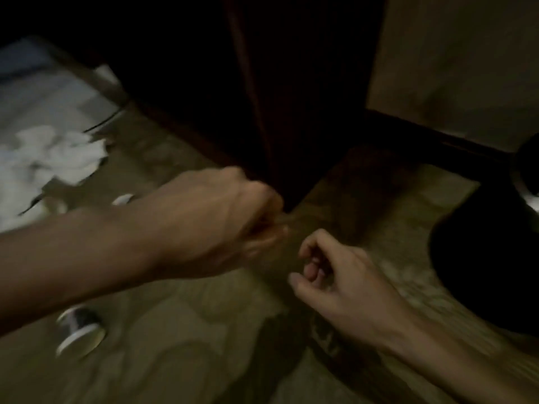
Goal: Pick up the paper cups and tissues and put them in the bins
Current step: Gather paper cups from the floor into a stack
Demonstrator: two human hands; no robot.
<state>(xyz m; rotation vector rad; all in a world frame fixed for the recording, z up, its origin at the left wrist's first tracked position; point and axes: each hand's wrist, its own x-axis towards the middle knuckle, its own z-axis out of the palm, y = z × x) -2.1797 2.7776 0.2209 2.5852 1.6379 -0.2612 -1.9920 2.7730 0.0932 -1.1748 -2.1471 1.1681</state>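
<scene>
The view is dark and blurred. A paper cup (80, 333) lies on its side on the floor at the lower left, below my left forearm. The white rim of a second cup (124, 199) shows just above that forearm. Crumpled white tissues (58, 153) lie in a heap at the left. My left hand (227, 223) is at the centre with its fingers curled; blur hides whether it holds anything. My right hand (329, 275) hovers just to its right, fingers curled inward, with nothing visible in it. Both hands are above the floor and apart from the cups and tissues.
Dark wooden furniture (291, 83) stands straight ahead, its corner just beyond my left hand. A large black rounded object (481, 258) fills the right side. A pale wall (455, 59) with a dark baseboard is at the upper right. A thin dark cable (102, 123) crosses the floor near the tissues.
</scene>
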